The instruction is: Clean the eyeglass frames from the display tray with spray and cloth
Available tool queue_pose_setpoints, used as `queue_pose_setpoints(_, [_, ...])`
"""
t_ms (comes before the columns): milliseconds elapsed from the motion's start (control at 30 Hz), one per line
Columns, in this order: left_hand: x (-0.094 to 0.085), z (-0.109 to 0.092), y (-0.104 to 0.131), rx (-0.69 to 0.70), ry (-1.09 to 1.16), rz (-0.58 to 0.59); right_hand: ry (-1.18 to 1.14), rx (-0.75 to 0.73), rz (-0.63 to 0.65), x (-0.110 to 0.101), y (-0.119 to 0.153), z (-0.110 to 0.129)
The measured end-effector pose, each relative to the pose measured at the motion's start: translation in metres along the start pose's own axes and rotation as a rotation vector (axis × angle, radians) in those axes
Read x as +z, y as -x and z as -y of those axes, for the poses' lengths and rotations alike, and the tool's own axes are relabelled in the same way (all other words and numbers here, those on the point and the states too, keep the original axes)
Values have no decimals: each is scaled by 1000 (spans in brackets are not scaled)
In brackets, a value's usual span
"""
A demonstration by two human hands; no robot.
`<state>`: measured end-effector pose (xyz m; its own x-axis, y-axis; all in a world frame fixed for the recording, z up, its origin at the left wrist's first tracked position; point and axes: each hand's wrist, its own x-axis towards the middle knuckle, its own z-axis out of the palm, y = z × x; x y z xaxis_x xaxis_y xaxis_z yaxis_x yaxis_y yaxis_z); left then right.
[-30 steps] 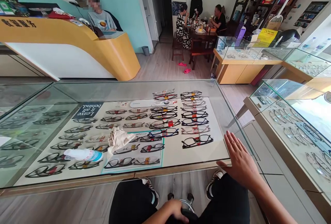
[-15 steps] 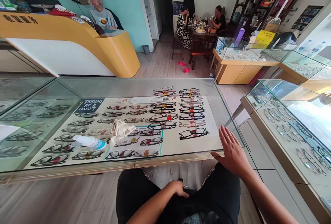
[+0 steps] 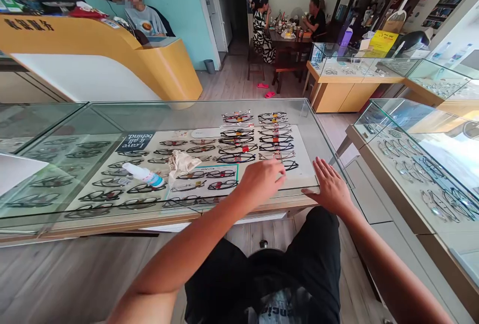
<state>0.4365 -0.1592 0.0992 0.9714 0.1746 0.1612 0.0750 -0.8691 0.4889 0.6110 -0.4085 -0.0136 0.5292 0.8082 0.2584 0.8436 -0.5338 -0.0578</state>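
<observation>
Left hand (image 3: 262,180): hovered or rested over case (image 3: 168,112), mid-frame; fingers bent, grasp unclear
Right hand (image 3: 331,186): pressed case, right of centre; fingers released, spread
Bottle (image 3: 144,174): lay left, beside cloth (image 3: 182,164), atop case
Glasses (image 3: 236,158): sat inside

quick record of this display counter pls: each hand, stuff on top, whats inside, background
left hand: over the front glass, grip unclear
right hand: fingers spread, at the right front corner
on top: white-and-blue bottle on its side, beige cloth beside it
inside: rows of eyeglasses
background: yellow counter, pink slippers
</observation>
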Motion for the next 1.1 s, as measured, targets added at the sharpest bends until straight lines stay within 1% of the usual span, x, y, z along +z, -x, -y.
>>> queue_pose_setpoints(33, [-2, 5, -16, -7, -58, -1, 0, 7, 2, 0, -1, 0])
queue_pose_setpoints(100, [1, 14, -40, -21, -138, 8, 1, 16, 4, 0, -3, 0])
queue_pose_setpoints(133, [5, 18, -48, -28, -158, 24, 2, 16, 4, 0, -3, 0])
queue_pose_setpoints(200, [10, 22, -58, -30, -169, 52, 3, 15, 3, 1, -5, 2])
queue_pose_setpoints(267, [10, 24, -60, -23, -158, 71, 1, 16, 5, 2, -5, 3])
queue_pose_setpoints(367, [2, 26, -54, -7, -109, 93, -13, 17, 30, 0, -3, 2])
queue_pose_setpoints(433, [-10, 30, -51, 8, 9, 109, -43, 16, 107, -8, -4, -2])
queue_pose_setpoints(500, [-24, 39, -50, 18, 201, 97, -112, 15, 223, -23, -11, -7])
queue_pose_setpoints(533, [-32, 45, -52, 16, 310, 67, -170, 13, 261, -34, -18, -8])
queue_pose_setpoints(567, [-40, 52, -56, 10, 415, 15, -246, 5, 269, -46, -29, -7])
queue_pose_setpoints(600, [-47, 59, -61, 2, 516, -53, -341, -9, 229, -58, -44, -4])
queue_pose_setpoints(633, [-54, 66, -67, -4, 609, -129, -466, -34, 148, -70, -62, 3])
queue_pose_setpoints(700, [-64, 80, -81, -8, 762, -281, -682, -81, 7, -88, -105, 23])
queue_pose_setpoints(767, [-69, 91, -93, -8, 877, -398, -804, -98, -103, -97, -152, 51])
queue_pose_setpoints(833, [-70, 99, -100, -12, 972, -472, -934, -73, -170, -95, -192, 79])
queue_pose_setpoints(867, [-69, 102, -102, -18, 1009, -499, -1001, -73, -189, -91, -208, 91])
queue_pose_setpoints(933, [-65, 108, -101, -39, 1048, -539, -1101, -94, -198, -81, -230, 110])
queue_pose_setpoints(1000, [-61, 113, -96, -63, 1038, -565, -1157, -123, -186, -72, -239, 121])
queue_pose_setpoints(1100, [-58, 117, -89, -73, 991, -569, -1198, -135, -187, -62, -239, 126])
